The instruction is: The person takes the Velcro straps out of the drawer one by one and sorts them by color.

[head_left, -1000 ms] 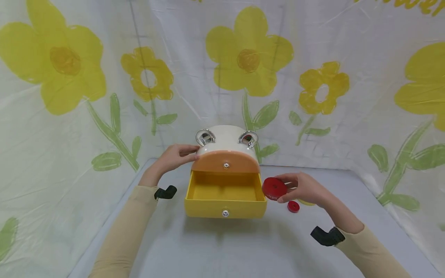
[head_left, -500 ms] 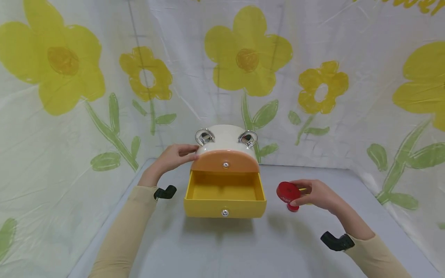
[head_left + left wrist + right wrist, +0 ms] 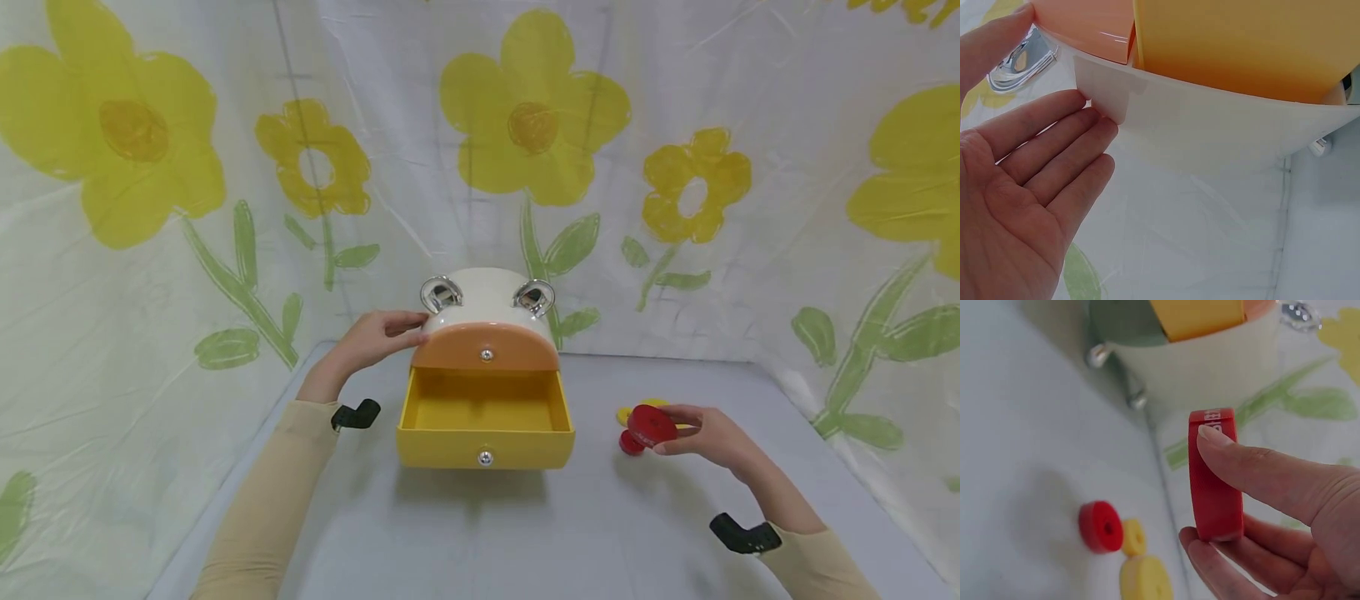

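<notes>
Flowery curtain (image 3: pixel 412 175) behind, left hand (image 3: pixel 375 340) relaxed against the drawer box (image 3: pixel 457 346), right hand (image 3: pixel 712 435) gripping the bigger red disc (image 3: pixel 651 425)

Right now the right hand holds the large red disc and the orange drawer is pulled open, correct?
Not quite: the head view shows the yellow drawer pulled open; the orange drawer is closed. The right hand does hold the large red disc.

In the head view's lower right, a red disc (image 3: pixel 651 424), its lettering (image 3: pixel 642 434) illegibly small, partly hides a yellow disc (image 3: pixel 654 402); yellow script (image 3: pixel 917 11) is cropped upper right.
</notes>
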The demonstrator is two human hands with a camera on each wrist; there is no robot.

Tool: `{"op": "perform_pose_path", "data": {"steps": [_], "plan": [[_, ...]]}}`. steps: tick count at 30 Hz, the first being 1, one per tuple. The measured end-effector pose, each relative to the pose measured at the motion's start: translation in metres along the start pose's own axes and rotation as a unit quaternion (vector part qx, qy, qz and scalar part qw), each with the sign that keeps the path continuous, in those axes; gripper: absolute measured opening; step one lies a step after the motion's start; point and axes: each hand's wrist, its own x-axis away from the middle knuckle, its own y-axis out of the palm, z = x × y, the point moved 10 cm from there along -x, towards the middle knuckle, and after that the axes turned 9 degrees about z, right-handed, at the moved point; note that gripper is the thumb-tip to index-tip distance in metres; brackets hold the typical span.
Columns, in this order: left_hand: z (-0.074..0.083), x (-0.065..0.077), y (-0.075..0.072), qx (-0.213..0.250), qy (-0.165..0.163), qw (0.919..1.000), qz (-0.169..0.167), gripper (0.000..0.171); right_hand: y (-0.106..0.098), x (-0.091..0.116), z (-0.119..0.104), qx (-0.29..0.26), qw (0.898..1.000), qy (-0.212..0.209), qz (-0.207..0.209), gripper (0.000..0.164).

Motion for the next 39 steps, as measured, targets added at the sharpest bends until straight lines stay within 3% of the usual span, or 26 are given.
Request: {"op": "perform_pose_path", "data": {"steps": [19,39], "plan": [[-0.003,0.001,-0.002,0.003,0.001,1.0000,-0.001,0.064,0.003,-0.010,0.080,0.057,0.994,0.087,0.022,0.095],[-0.004,0.003,-0.002,0.005,0.000,1.0000,0.002,0.065,0.011,-0.014,0.095,0.057,0.990,0.116,0.050,0.094]]}}
